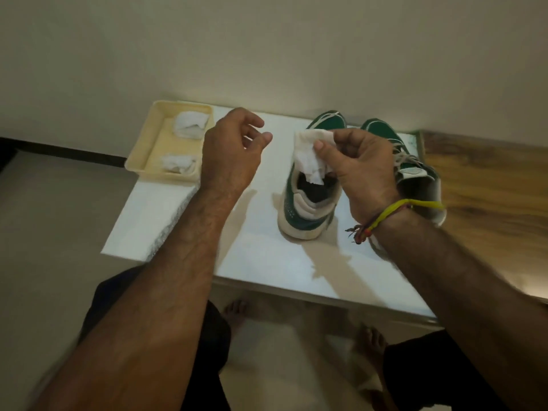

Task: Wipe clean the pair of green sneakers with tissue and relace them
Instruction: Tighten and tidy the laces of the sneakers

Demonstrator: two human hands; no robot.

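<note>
Your right hand, right of the frame's centre, pinched a crumpled white tissue between thumb and fingers, and the tissue hung above the collar opening of the left-hand green sneaker. Your left hand, just left of centre, held nothing; its fingers were loosely curled and apart in the air. The second green sneaker stood beside the first toward the right edge of the white table, largely hidden behind your right wrist. In the upper left sat a cream tray with two more wads of tissue.

The main risk, as I judged it, was the unsteadied shoe: neither hand touched it, so a firm wipe could have pushed it along the smooth top or tipped it. The hanging tail of tissue could also have dropped into the opening or torn if damp, leaving shreds. Loose laces lay near your right wrist, where the wrist threads might have snagged them. How dirty the tissue was, I could not tell.
</note>
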